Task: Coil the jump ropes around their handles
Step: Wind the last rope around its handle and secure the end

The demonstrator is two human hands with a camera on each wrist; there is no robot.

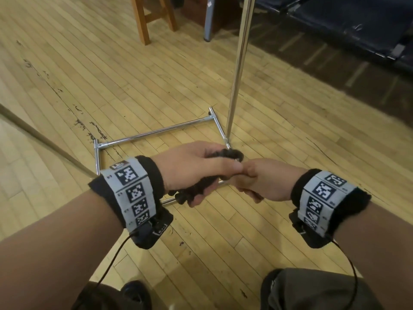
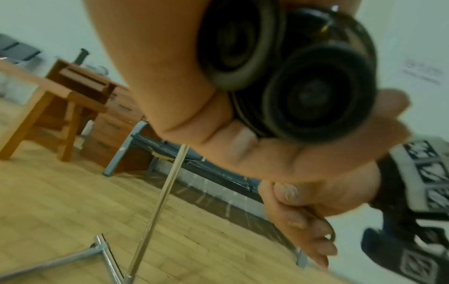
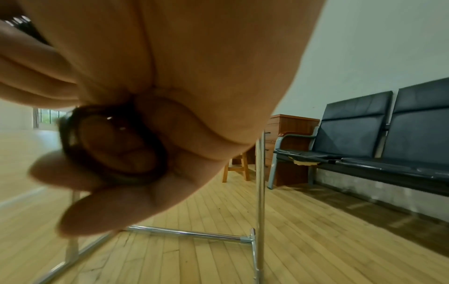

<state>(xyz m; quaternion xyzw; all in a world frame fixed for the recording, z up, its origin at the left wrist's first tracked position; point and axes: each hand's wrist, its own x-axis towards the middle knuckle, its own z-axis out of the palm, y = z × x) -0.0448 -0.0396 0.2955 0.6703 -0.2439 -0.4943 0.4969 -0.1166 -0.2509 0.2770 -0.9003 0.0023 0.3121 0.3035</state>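
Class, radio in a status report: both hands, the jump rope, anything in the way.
Left hand grips two black round-ended rope handles, cord wound on. Right hand pinches a loop of thin black cord. Chrome tube stand ahead, not touching.

Open wooden floor (image 1: 67,70) to the left and toward the body, nothing standing on it. Directly below and just ahead of the left hand (image 1: 190,168) and right hand (image 1: 266,180): a chrome frame (image 1: 154,132) lying flat on the floor, with an upright chrome pole (image 1: 239,59) rising just beyond the knuckles. Farther off, well apart: wooden stool (image 1: 154,16) ahead, dark seats (image 3: 364,142) along the wall at right. A cable (image 1: 40,137) slanting across the floor at left.
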